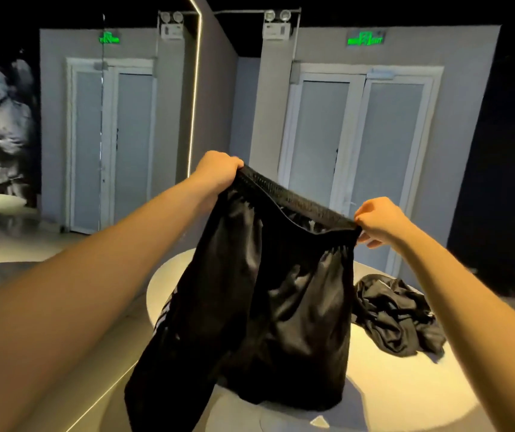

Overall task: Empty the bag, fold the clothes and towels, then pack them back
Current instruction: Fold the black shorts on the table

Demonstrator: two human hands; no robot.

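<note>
While both bare arms are reaching forward, the person is holding up a pair of shiny black shorts (274,300) by its gathered elastic waistband (284,194). The left hand (218,169) is gripping the waistband's far left end, with its fingers curled over the top edge of the fabric. The right hand (380,219) is pinching the waistband's right end between the thumb and the bent fingers. Between the two hands the waistband is stretching in a shallow sag, higher on the left side than on the right.

The shorts are hanging open and unfolded in the air above a round, pale, glossy table (390,388), and their lower hems are dangling near or against the tabletop; which one cannot be told. A white printed stripe (164,316) is running down the left leg, but its lettering is too blurred to read.

A crumpled black garment (396,316) is lying in a loose heap on the right part of the table, just beside the hanging shorts and below the right forearm.

Behind the table, white-framed frosted double doors (359,145) are standing closed in a grey wall, and a green exit sign (365,40) is glowing above them. A thin lit strip (195,88) is running up the wall corner to the left, and a black-and-white wall mural (0,120) is showing at the far left edge.
</note>
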